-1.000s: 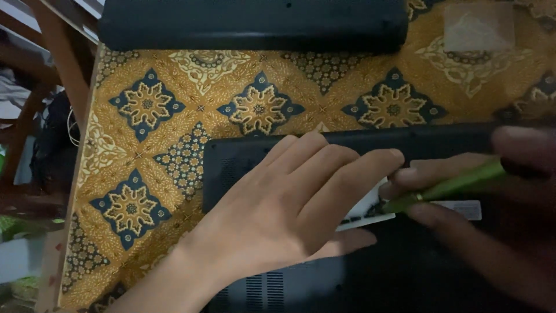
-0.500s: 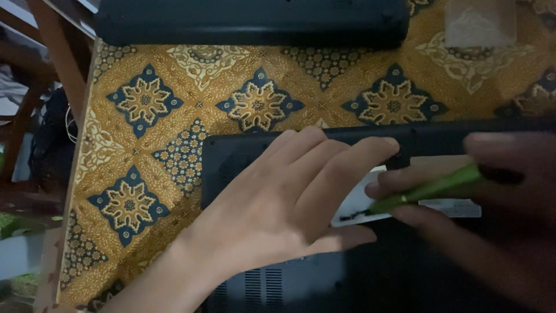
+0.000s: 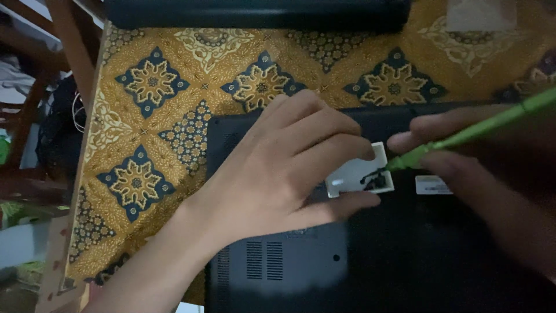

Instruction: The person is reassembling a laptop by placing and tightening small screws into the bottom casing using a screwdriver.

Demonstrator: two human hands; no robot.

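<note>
- Head view: left hand [image 3: 278, 168] lies flat, fingers spread, on an upturned black laptop [image 3: 405, 255] atop the patterned worktop [image 3: 174, 93].
- Right hand [image 3: 475, 174] fingers pinch a green screwdriver [image 3: 463, 138]; its tip could slip and gouge the white sticker [image 3: 353, 174].

A black laptop [image 3: 324, 272] lies underside up at lower centre — a small white tray [image 3: 353, 177] rests on it, a green screwdriver [image 3: 463, 136] tip touching inside.
</note>
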